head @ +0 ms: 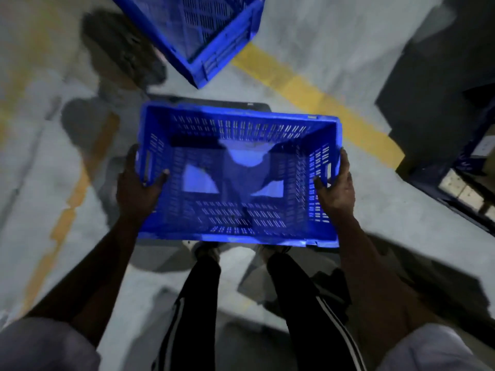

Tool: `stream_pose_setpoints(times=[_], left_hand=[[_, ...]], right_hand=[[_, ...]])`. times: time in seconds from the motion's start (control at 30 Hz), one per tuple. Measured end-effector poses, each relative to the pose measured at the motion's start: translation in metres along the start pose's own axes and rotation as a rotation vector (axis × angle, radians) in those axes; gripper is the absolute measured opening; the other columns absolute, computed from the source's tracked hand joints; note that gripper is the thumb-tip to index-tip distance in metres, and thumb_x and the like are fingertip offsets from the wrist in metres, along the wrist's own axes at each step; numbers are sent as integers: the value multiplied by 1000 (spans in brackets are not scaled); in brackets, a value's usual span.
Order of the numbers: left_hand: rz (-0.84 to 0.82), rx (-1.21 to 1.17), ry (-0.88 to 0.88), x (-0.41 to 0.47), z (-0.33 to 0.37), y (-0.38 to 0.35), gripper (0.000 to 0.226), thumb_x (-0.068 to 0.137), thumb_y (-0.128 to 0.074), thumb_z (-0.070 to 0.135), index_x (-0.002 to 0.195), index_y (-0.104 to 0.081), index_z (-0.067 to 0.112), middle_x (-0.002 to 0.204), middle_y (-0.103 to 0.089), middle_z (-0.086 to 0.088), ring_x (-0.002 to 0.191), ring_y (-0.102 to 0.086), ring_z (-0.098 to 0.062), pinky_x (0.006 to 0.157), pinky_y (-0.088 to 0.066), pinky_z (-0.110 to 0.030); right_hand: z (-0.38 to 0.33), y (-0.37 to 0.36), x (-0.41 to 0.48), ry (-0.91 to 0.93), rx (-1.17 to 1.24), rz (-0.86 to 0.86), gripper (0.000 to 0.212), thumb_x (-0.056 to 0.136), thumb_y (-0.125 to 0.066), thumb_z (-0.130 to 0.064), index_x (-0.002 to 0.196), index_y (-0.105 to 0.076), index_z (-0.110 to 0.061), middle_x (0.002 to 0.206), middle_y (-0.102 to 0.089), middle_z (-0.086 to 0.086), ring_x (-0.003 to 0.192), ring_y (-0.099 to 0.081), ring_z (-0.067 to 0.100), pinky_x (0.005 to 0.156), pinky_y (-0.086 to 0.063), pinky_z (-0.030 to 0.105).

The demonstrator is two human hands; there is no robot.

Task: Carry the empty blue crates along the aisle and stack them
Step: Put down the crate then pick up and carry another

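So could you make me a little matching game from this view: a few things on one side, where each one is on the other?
Things:
1. carried crate
2. second crate
3. left hand
4. yellow floor stripe

Places:
A. gripping the crate's left end wall
B. on the floor ahead, at the top of the view
C. held between both hands, above the feet
D. running diagonally on the floor, ahead and right of the carried crate

Pairs: 1-C, 2-B, 3-A, 4-D. The right hand grips the opposite end wall.
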State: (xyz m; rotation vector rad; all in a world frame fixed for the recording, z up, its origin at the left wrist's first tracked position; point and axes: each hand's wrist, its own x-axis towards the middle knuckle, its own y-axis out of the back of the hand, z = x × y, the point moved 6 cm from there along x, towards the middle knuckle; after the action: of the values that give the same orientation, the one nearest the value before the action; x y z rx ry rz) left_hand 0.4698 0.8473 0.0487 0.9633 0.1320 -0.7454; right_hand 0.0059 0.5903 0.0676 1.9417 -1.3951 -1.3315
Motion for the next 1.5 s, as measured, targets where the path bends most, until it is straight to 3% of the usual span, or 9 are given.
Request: stream_pose_setpoints(times=[0.23,0.43,0.6,0.77,0.9,1.1,1.23,1.37,1.5], left_hand=[[-65,19,-53,-73,105,128,101,87,-73,63,176,-43,27,152,-70,-23,137,-68,-46,108,-56,-56],[-80,12,-85,-106,155,210,110,80,-63,81,177,-41,34,158,-67,-15,141,-66,-43,109,-57,-56],[-29,-45,-135,-128,201,276,93,93,-82,54,172,-34,59,151,-74,1,130,-74,-33,99,-59,-41],[46,11,-279,-121,250,317,87,101,-72,49,168,-22,68,158,-68,-9,132,-72,-42,106,-61,-54],[59,89,-319,-97,285,327,62,116,-55,39,171,-34,58,163,-62,-3,125,-72,-44,96,-58,-52],[49,106,-419,-58,312,302,69,117,-52,28,170,-30,66,127,-75,-14,87,-73,-43,72,-57,-48],[-37,167,-483,-47,352,283,67,121,-44,27,175,-25,61,129,-69,-14,94,-72,-44,77,-47,-46],[-172,167,-596,-59,410,272,60,125,-38,32,181,-23,43,166,-56,-22,132,-66,-54,94,-52,-58],[-263,224,-718,-46,445,252,58,125,-28,40,180,-14,53,170,-56,-12,142,-63,-49,105,-56,-62]], right_hand=[[-81,139,-111,24,-16,54,90,100,-69,-42,175,-18,-41,135,-60,25,110,-68,52,89,-57,57],[-140,225,-177,-28,2,167,89,99,-69,-21,171,-25,-50,125,-62,19,107,-69,47,86,-57,53],[-181,271,-214,-9,28,232,94,91,-61,-9,169,-31,-51,118,-63,17,97,-69,43,80,-56,48],[-198,290,-237,-35,103,301,94,88,-59,-12,166,-30,-57,110,-67,16,90,-69,40,73,-53,43],[-208,298,-249,-46,163,360,94,90,-58,-10,165,-30,-59,106,-68,14,90,-68,39,75,-55,46],[-208,318,-245,-95,207,405,96,94,-61,-11,165,-23,-64,116,-70,10,90,-70,32,77,-61,51],[-202,332,-243,-183,269,469,95,90,-64,-11,162,-32,-63,113,-73,10,97,-72,35,85,-60,49],[-199,351,-251,-291,356,592,80,93,-65,-16,156,-45,-61,128,-76,14,112,-72,41,94,-59,50],[-193,359,-266,-403,416,667,73,96,-63,-18,153,-51,-62,127,-74,22,111,-70,45,96,-58,52]])
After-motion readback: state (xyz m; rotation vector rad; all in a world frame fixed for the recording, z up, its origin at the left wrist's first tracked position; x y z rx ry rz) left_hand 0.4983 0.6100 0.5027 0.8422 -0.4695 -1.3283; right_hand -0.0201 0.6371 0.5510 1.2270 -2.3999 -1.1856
